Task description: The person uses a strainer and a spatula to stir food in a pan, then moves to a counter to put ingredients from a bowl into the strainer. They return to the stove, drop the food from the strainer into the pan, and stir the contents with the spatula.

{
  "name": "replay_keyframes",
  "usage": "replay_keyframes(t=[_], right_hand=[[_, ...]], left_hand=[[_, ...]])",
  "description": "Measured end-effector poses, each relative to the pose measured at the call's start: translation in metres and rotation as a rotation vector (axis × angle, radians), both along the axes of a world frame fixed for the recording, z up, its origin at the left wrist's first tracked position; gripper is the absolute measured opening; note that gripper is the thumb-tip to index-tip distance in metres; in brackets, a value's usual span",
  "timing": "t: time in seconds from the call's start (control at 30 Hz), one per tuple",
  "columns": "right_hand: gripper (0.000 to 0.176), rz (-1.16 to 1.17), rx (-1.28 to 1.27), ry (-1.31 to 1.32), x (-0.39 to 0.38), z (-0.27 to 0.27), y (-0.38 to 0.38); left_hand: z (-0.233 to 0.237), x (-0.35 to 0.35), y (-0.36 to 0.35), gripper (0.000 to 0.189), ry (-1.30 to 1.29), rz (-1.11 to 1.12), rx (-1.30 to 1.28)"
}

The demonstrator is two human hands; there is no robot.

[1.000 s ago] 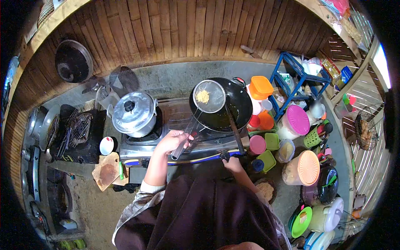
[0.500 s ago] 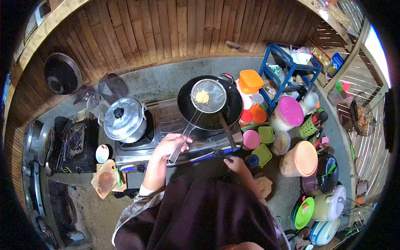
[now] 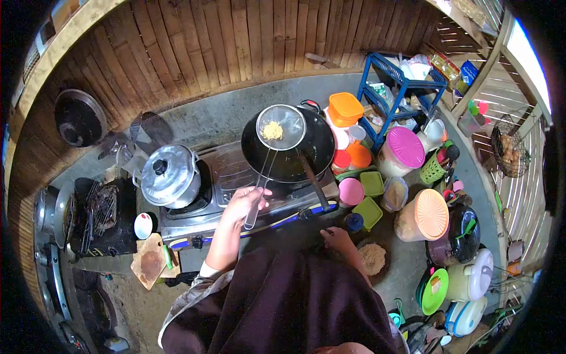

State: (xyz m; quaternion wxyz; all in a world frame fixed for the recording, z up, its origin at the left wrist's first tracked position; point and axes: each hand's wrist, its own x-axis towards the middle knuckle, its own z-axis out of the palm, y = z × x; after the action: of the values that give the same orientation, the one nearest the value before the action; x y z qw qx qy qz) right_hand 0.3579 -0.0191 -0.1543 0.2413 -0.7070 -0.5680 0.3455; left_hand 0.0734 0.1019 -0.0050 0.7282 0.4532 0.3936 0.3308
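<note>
My left hand [image 3: 246,205] is closed around the long wire handle of a round mesh strainer [image 3: 290,121], which is over the black wok [image 3: 253,154]. A small heap of pale yellow shreds [image 3: 272,131] lies in the mesh. The wok stands on the right side of the gas stove [image 3: 221,192]. A long dark utensil handle [image 3: 314,182] slopes out of the wok toward the stove's front edge. My right hand [image 3: 337,238] is below that edge, apart from the stove knob [image 3: 305,214], its fingers curled in with nothing visible in them.
A lidded silver pot [image 3: 171,177] stands on the left burner. Farther left are a cutting board [image 3: 147,262] and a green-handled knife [image 3: 167,258]. Lidded tubs, including a pink-lidded one [image 3: 404,147], crowd the right side near a blue rack [image 3: 401,94].
My right hand has drawn away from the stove knob, toward my body. The strainer stays over the wok in my left hand. The whole view has shifted slightly.
</note>
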Motion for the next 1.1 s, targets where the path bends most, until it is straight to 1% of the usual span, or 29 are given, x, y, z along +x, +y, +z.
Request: replay_keyframes(t=[0.07, 0.2, 0.27, 0.3, 0.37, 0.43, 0.5, 0.57, 0.6, 0.67, 0.7, 0.73, 0.77, 0.8, 0.87, 0.9, 0.93, 1.0, 1.03, 1.1], right_hand=[[0.040, -0.045, -0.084, 0.008, 0.005, 0.000, -0.004], [0.039, -0.071, -0.117, 0.041, 0.010, 0.004, -0.012], [0.037, -0.119, -0.116, 0.056, 0.012, 0.002, -0.017], [0.037, -0.131, -0.117, 0.061, 0.012, 0.009, -0.021], [0.035, -0.213, -0.188, 0.174, 0.011, 0.033, -0.030], [0.035, -0.227, -0.180, 0.195, 0.017, 0.038, -0.041], [0.034, -0.241, -0.175, 0.214, 0.025, 0.031, -0.057], [0.032, -0.296, -0.053, 0.242, 0.035, 0.010, -0.074], [0.032, -0.316, -0.060, 0.243, 0.040, 0.003, -0.081], [0.030, -0.300, -0.098, 0.206, 0.052, -0.012, -0.095], [0.030, -0.317, -0.103, 0.206, 0.063, -0.039, -0.105], [0.029, -0.412, -0.048, 0.161, 0.074, -0.076, -0.117], [0.028, -0.509, 0.006, 0.114, 0.080, -0.097, -0.128], [0.028, -0.527, 0.002, 0.115, 0.080, -0.097, -0.135], [0.028, -0.670, 0.155, -0.010, 0.081, -0.077, -0.147], [0.028, -0.776, 0.051, -0.067, 0.075, -0.048, -0.146], [0.028, -0.796, 0.047, -0.067, 0.076, -0.047, -0.151], [0.032, -0.835, 0.095, -0.274, 0.078, -0.047, -0.161], [0.032, -0.853, 0.090, -0.276, 0.081, -0.053, -0.165], [0.042, -0.846, 0.159, -0.287, 0.089, -0.075, -0.169]], left_hand=[[0.001, 0.006, 0.002, 0.025, 0.004, 0.049, 0.005], [-0.006, 0.016, 0.003, 0.026, -0.020, 0.037, 0.024], [-0.009, 0.019, 0.003, 0.026, -0.012, 0.016, 0.033], [-0.009, 0.021, 0.001, 0.026, 0.000, 0.012, 0.047], [-0.008, 0.024, -0.006, 0.026, 0.017, -0.015, 0.056], [-0.002, 0.028, -0.017, 0.026, 0.028, -0.019, 0.085], [0.004, 0.028, -0.024, 0.026, 0.032, -0.072, 0.078], [0.016, 0.032, -0.029, 0.026, 0.043, -0.115, 0.065], [0.020, 0.034, -0.030, 0.026, 0.043, -0.134, 0.056], [0.024, 0.037, -0.030, 0.026, 0.039, -0.207, 0.109], [0.022, 0.037, -0.029, 0.027, 0.025, -0.222, 0.118], [0.021, 0.037, -0.029, 0.027, 0.025, -0.238, 0.113], [0.021, 0.038, -0.029, 0.028, 0.033, -0.236, 0.110], [0.021, 0.038, -0.030, 0.029, 0.042, -0.236, 0.107], [0.018, 0.038, -0.029, 0.030, 0.077, -0.237, 0.119], [0.014, 0.037, -0.029, 0.030, 0.079, -0.237, 0.115], [0.012, 0.037, -0.029, 0.030, 0.081, -0.236, 0.113], [0.008, 0.037, -0.030, 0.030, 0.061, -0.243, 0.108], [0.006, 0.037, -0.031, 0.030, 0.040, -0.229, 0.102], [0.004, 0.039, -0.033, 0.029, 0.017, -0.203, 0.078]])
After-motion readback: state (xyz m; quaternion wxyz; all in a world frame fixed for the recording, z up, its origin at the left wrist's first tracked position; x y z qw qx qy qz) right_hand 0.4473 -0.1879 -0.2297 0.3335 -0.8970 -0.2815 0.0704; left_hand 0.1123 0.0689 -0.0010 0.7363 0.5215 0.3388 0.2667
